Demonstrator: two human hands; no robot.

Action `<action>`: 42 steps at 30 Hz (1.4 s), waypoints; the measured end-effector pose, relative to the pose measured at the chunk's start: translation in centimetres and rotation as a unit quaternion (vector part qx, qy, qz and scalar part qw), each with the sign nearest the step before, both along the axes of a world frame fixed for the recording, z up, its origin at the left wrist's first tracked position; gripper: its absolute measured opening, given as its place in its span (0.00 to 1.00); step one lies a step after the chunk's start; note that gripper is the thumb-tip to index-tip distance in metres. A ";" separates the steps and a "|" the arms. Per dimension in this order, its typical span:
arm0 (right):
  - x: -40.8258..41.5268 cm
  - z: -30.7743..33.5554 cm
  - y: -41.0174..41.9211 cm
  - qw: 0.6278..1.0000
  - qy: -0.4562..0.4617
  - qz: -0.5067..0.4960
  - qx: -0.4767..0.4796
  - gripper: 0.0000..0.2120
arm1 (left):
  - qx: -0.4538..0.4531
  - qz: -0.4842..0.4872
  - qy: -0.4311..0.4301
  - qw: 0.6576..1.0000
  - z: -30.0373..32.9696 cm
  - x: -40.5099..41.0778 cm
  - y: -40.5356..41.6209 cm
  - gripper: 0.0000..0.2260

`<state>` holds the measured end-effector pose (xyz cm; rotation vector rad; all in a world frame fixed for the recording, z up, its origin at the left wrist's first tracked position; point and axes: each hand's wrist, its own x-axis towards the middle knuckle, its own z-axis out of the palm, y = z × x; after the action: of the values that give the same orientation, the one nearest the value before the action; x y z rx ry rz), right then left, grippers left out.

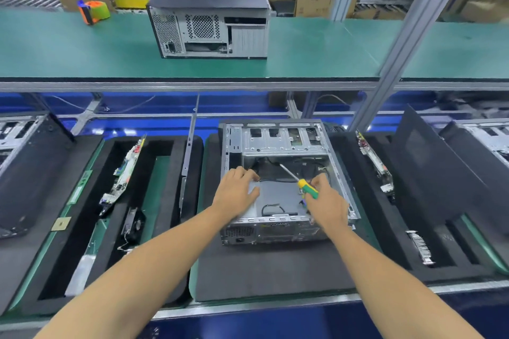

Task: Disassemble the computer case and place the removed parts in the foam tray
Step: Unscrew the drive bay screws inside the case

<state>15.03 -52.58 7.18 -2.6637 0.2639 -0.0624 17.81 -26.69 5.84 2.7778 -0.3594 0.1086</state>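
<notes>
View from above, looking down at a workbench. An open computer case (286, 181) lies on its side on a black foam mat (270, 270), centre of frame, w/ its side panel off. Inside: a metal drive cage at the far end, loose black cables, and a flat grey box at the near end.

Left hand (237, 190) rests on that grey box, fingers curled over its far edge. Right hand (325, 201) grips a screwdriver (301, 183) w/ a green-and-yellow handle, shaft pointing up and away over the case interior.

Left of the case, a black foam tray (165, 201) w/ long slots holds a circuit board (125, 173) standing on edge, a small fan (133, 224) nearer the viewer, and a thin metal strip (188, 151) upright in the slot nearest the case. Right, a second foam tray (358, 228) holds another board (374, 162) on edge and a dark side panel (435, 170) leaning.

On the green shelf (316, 49) behind, a closed computer (209, 22) shows its rear.
</notes>
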 end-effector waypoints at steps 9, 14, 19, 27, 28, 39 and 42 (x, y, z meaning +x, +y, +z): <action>-0.1 -1.0 7.4 0.998 -0.002 -0.009 0.062 0.10 | 0.075 0.013 -0.033 0.997 -1.0 -0.6 7.7 0.15; -0.3 -1.1 10.8 0.993 0.002 -0.010 0.121 0.12 | 0.079 0.009 -0.038 0.996 -1.2 -1.1 11.6 0.14; -1.0 -1.2 15.1 0.997 0.005 0.015 0.079 0.12 | 0.087 0.017 -0.047 0.995 -1.4 -1.6 16.0 0.13; -1.8 -1.1 22.0 0.998 0.023 0.010 0.052 0.12 | 0.102 0.017 -0.036 0.994 -0.9 -2.6 22.6 0.14; -1.9 -1.2 22.7 0.998 0.023 0.012 0.052 0.12 | 0.100 0.017 -0.035 0.994 -0.8 -2.7 23.3 0.14; -3.1 -0.5 31.2 0.992 0.022 0.074 0.100 0.12 | 0.091 0.032 -0.041 0.994 -0.7 -4.1 32.4 0.13; -3.4 -0.5 32.8 0.991 0.025 0.081 0.106 0.10 | 0.078 0.045 -0.038 0.995 -0.8 -4.3 34.0 0.12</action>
<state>11.65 -19.74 6.68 -2.4673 0.0639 0.0799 13.47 7.31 5.09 2.9503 -0.2727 0.2183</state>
